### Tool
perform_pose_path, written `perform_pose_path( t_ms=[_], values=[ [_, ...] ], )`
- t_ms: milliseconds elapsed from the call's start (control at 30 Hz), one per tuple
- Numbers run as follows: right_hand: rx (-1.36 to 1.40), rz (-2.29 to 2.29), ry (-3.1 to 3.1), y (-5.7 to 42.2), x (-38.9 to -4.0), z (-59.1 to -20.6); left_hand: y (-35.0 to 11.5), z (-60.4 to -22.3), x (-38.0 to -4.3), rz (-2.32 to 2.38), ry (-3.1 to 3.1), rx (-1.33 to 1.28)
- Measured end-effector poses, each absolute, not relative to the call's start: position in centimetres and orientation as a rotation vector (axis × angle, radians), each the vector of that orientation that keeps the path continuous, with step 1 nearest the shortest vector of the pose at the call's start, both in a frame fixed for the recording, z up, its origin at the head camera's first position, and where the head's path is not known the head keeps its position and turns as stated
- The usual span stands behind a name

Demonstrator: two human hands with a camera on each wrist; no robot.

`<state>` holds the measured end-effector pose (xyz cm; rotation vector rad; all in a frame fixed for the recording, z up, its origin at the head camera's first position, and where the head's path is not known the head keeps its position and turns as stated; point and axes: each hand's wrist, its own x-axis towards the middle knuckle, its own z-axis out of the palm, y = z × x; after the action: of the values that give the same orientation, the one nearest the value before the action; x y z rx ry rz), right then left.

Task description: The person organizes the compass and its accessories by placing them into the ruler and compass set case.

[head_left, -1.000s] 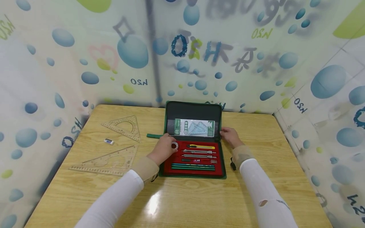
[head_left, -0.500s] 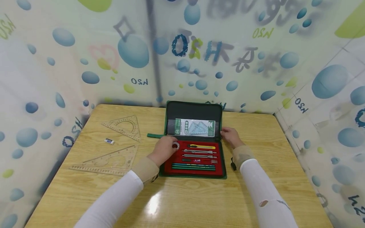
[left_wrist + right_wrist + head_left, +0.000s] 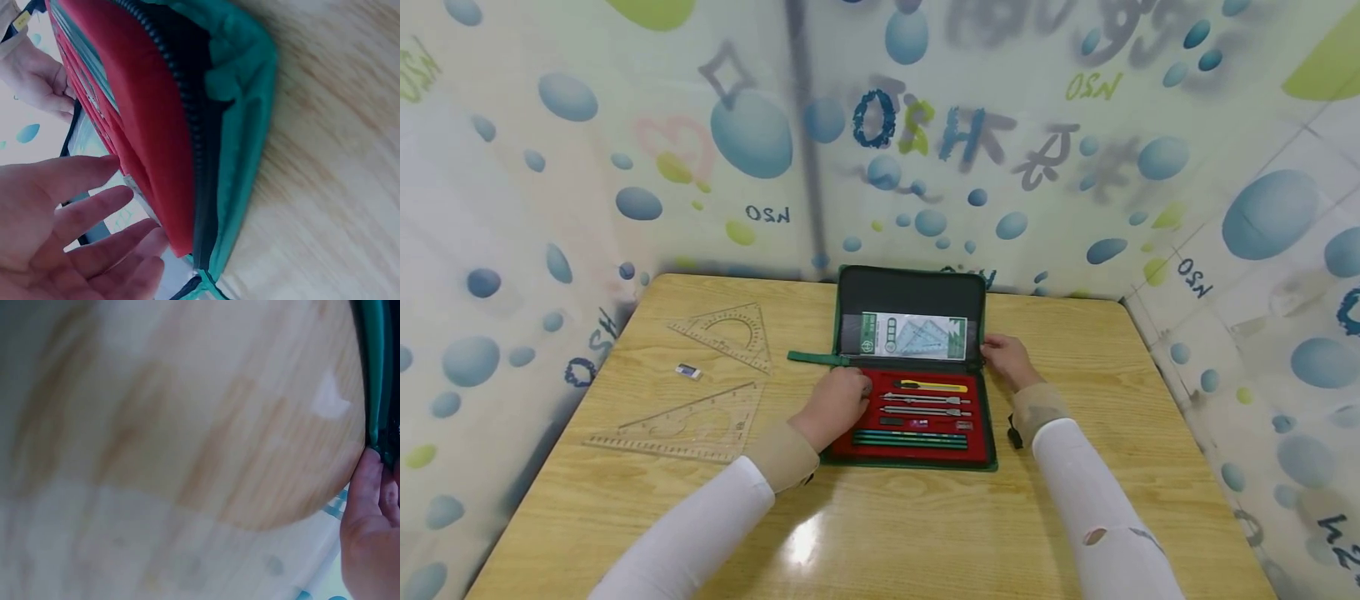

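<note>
A green zip drawing-instrument case (image 3: 917,461) lies open on the table, lid raised and red insert (image 3: 156,125) facing up. My left hand (image 3: 835,407) is over the insert's left end, fingers slightly bent. Its fingertips touch a small clear piece (image 3: 142,199) at the insert's edge. In the head view the hand mostly covers this piece. My right hand (image 3: 1009,361) holds the case's right edge near the hinge; its thumb is hardly visible. The insert holds a yellow cutter (image 3: 931,387), two metal compasses (image 3: 925,400), green pencils (image 3: 910,439) and a sharpener (image 3: 964,425).
Two clear set squares (image 3: 730,333) lie on the table (image 3: 925,533) to the left, with a small eraser (image 3: 688,372) between them. A printed card (image 3: 913,336) sits in the lid's pocket. Patterned walls (image 3: 880,192) stand behind and beside the table.
My left hand has shifted slightly and turned over the round piece at the insert's left end, which showed as a ring before and is now nearly covered. The right hand stays put.
</note>
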<state>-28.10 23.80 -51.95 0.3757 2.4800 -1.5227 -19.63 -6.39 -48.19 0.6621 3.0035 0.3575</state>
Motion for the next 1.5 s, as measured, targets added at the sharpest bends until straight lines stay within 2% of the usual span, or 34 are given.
perform_pose_path(
  t_ms=[367,567,700,1033,1267,1500],
  values=[
    [0.371,-1.505,2.493,23.9,-28.3,-51.9,-6.5,-48.5,-19.3,0.206,2.952,0.648],
    [0.397,-1.519,2.479,24.0,-28.2,-51.8,-7.5,-48.6,-19.8,0.448,2.957,0.695],
    [0.413,-1.527,2.465,24.2,-28.1,-51.7,-9.1,-48.5,-20.6,0.644,3.001,0.58],
    [0.373,-1.5,2.502,24.2,-28.1,-51.9,-18.4,-46.9,-21.8,0.931,2.967,0.197],
    [0.384,-1.487,2.486,24.2,-28.0,-51.6,-25.4,-46.8,-21.6,0.872,2.987,-0.002],
    [0.39,-1.519,2.45,24.0,-28.3,-51.7,-29.7,-47.6,-21.3,0.775,2.963,-0.075]
  ],
)
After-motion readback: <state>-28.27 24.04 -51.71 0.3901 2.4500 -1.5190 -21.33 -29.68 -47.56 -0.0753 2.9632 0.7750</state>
